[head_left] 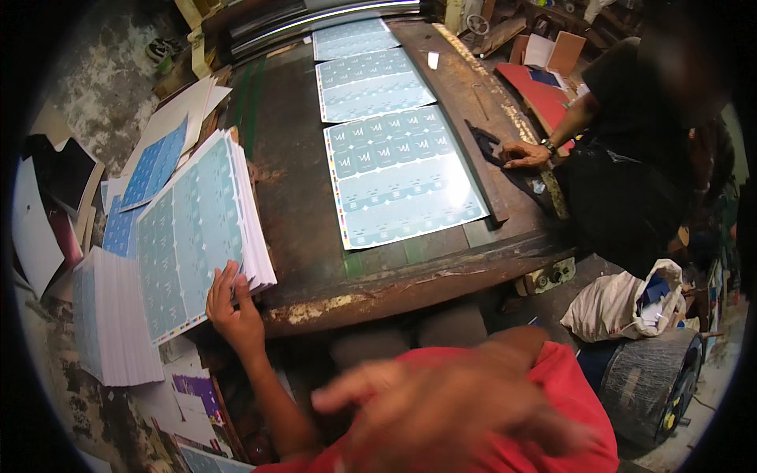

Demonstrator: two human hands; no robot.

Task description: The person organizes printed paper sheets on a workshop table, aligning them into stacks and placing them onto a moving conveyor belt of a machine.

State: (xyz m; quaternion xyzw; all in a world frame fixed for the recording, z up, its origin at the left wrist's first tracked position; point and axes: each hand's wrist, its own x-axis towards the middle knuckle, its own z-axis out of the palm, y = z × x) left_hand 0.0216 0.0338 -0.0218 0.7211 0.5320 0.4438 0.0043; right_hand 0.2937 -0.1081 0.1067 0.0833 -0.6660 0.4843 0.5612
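Thick, flat-topped paper stack point(193, 225) under your L grip point(236, 311) @ nr edge, pinch unclear; R grip point(449, 406) blurred, splayed, empty.

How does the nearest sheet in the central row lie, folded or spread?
Spread flat: the sheet shows its printed face and all four corners.

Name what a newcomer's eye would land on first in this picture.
Probably the three blue printed sheets lined up on the dark table, toward the shiny metal at its far end. Then the blurred right hand before the red shirt at the bottom, and the left hand touching the paper stack at left.
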